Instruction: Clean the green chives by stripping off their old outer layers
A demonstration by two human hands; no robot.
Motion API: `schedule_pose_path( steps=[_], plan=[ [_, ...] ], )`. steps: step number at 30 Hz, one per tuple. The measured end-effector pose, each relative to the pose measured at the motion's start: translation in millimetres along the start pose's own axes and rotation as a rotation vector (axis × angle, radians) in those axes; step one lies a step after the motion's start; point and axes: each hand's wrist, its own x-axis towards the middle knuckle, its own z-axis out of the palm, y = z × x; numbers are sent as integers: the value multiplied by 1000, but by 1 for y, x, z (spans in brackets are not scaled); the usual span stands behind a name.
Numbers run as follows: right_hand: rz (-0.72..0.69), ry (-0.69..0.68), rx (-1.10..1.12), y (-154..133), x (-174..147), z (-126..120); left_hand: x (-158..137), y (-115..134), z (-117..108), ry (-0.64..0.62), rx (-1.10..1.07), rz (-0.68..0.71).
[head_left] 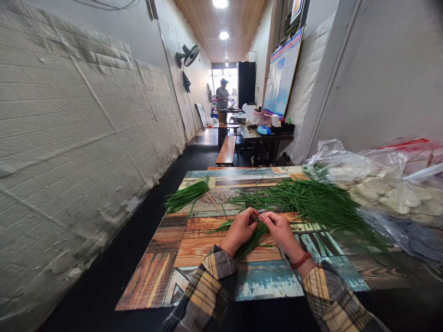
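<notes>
**Left hand (pixel 245 228) and right hand (pixel 280 231) meet over a small bunch of green stalks (pixel 254 243)**

The fingers of both hands are drawn narrow, tips almost touching, and they appear to pinch the bunch near its upper end, while its green length trails down between the wrists towards the near edge of the patchwork-patterned surface (pixel 145 282). Exactly what lies between the fingertips is too small to tell. Holding the ends close together like this probably gives fine control over thin stalks, and keeping the hands low probably lets the surface bear the loose lengths.

Just beyond and to the right spreads a large heap of stalks (pixel 311 198), loose and partly overlapping itself, likely set there so that the right hand has only a short reach. At the far left corner lies a neater bundle (pixel 188 194), its stalks mostly running one way and some jutting past the edge; it sits well apart from the heap, perhaps so that the two do not mix. A thin pale stick (pixel 214 203) slants across the surface just beside the bundle.

Plastic bags (pixel 391 184) crowd the right side, with pale contents showing through, seemingly pushed aside to leave working room. Farther down the room, a person in a cap (pixel 222 96) stands near the bright doorway.
</notes>
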Motion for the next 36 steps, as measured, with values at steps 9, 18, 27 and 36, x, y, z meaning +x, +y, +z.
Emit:
schedule_pose_path(
  steps=[9, 18, 27, 36],
  plan=[
    [45, 34, -40, -3, -1, -1, -1, 9, -5, 46, 180, 69],
    [174, -22, 41, -10, -4, -1, 7, 3, -1, 127, -200, -171],
    [180, -94, 66, -5, -6, 0, 5, 10, -3, 107, -420, -259],
    [222, -98, 70, -7, -7, -1, 6, 7, -3, 101, -390, -235]
  ],
)
